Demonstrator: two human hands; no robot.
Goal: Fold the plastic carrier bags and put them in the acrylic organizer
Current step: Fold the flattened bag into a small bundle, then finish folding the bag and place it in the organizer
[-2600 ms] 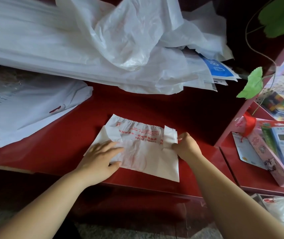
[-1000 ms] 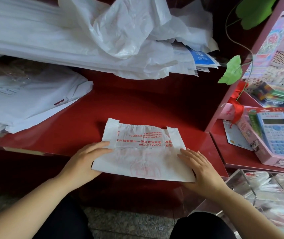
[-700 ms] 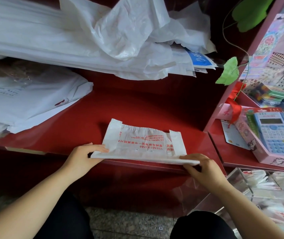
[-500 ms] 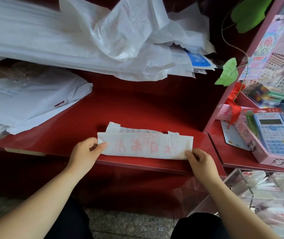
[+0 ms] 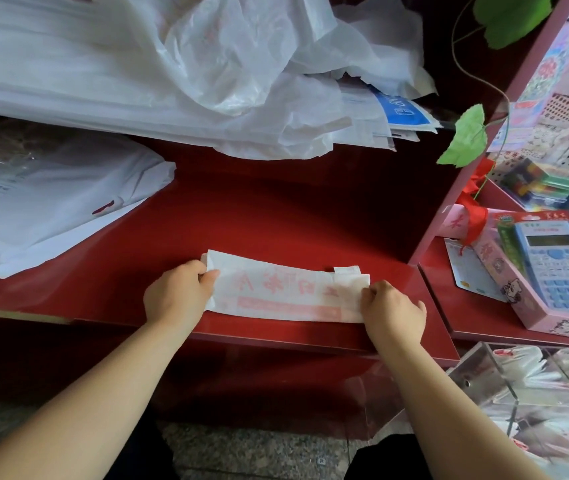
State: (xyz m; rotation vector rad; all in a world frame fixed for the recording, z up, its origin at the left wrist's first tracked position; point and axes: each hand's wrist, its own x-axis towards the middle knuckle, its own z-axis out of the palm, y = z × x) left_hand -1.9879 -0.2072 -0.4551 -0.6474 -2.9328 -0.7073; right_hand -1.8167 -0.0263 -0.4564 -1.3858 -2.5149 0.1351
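A: What lies at the far left?
B: A flat stack of white bags, on the red bench. Behind it, a bigger crumpled pile of white bags spreads across the back.

A: And the hands?
B: The left hand pinches the left end of the bag, thumb on top. The right hand grips the right end, fingers curled and knuckles up.

A: Where is the bag, exactly?
B: On the bench near its front edge, stretched between the 2 hands. It is folded into 1 long narrow strip and lies flat. Faint red print shows through the plastic. A small tab pokes out at its far right corner.

A: What is to the right of that?
B: A green leaf on a thin stem hangs over the bench's right end. Beyond it, a lower red shelf carries a blue calculator in a pink box.

A: And the organizer?
B: The clear organizer sits in the bottom right corner, below the shelf and apart from the right hand. Folded bags lie in its compartments; I cannot tell how many.
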